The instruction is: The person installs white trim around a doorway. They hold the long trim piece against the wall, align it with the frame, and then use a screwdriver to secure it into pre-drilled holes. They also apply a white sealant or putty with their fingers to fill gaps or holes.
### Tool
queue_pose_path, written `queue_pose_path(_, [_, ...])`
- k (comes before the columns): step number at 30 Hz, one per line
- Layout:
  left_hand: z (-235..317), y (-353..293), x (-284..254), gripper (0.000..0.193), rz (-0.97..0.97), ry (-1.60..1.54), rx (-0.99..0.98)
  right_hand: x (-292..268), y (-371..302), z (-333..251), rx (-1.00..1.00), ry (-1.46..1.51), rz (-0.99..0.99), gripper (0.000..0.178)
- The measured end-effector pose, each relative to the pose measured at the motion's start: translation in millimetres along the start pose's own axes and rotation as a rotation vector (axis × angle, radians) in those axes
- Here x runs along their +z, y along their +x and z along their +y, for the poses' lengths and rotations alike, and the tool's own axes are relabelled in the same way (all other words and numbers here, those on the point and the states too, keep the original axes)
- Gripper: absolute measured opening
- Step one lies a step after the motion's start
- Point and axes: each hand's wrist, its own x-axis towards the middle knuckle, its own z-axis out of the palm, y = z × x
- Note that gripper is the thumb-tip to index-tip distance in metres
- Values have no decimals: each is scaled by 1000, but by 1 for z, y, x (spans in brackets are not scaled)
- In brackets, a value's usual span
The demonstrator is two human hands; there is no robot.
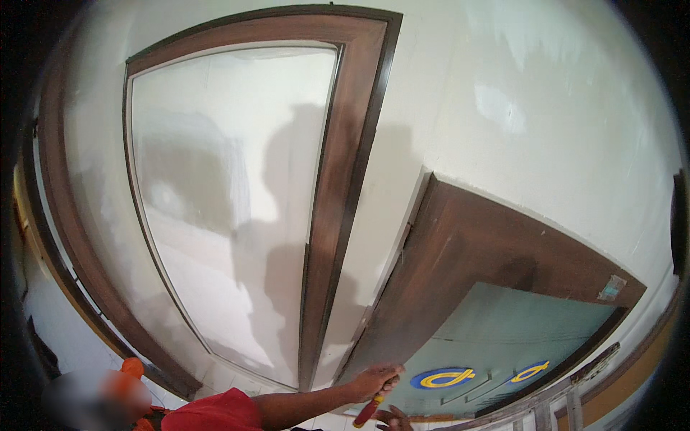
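Start with the big pieces: the white wall (546, 108) carries a fixed brown window frame (345, 144) with a frosted pane (215, 179). To its right an open sash (489, 244) hangs out toward you, its greenish glass (517, 330) marked with blue and yellow stickers (440, 378). That sash is the main hazard. Nothing visible props it, so a push or a pry at its lower corner could swing it into the fixed frame or back at whoever stands under it, and the glass would take the shock. Next down in size, a person in a red sleeve reaches in from the lower left. Their hand (374, 381) is clenched around a red-handled tool (368, 411), which sits right at the lower inner corner of the sash, where the brown wood meets the glass (I cannot tell whether it is a screwdriver or a chisel, since the working end is hidden). If the tip skids off the wood, it will likely land on the glass or the stickers. Smallest and closest to harm is a second hand (395, 418) at the bottom edge, just under the tool. It is cropped, so I cannot tell whether it is yours, which hand it is, or whether it grips anything. A slip downward would drive the tool straight into those fingers.
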Motion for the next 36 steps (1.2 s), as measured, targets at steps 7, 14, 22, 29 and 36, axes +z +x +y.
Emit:
queue_pose_path(7, [41, 23, 49, 35, -81, 230, 265, 7, 60, -37, -141, 160, -239, 36])
queue_pose_path(14, [86, 26, 62, 41, -148, 629, 306, 12, 87, -72, -301, 120, -170, 26])
queue_pose_path(22, [142, 25, 80, 50, -338, 835, 456, 10, 111, -101, -369, 80, -167, 29])
queue_pose_path(29, [259, 11, 91, 50, 40, 1275, 1140, 15, 119, -101, -427, 109, -191, 33])
queue_pose_path(36, [453, 29, 156, 70, 695, 1852, 2034, 2, 115, -110, -446, -6, -187, 31])
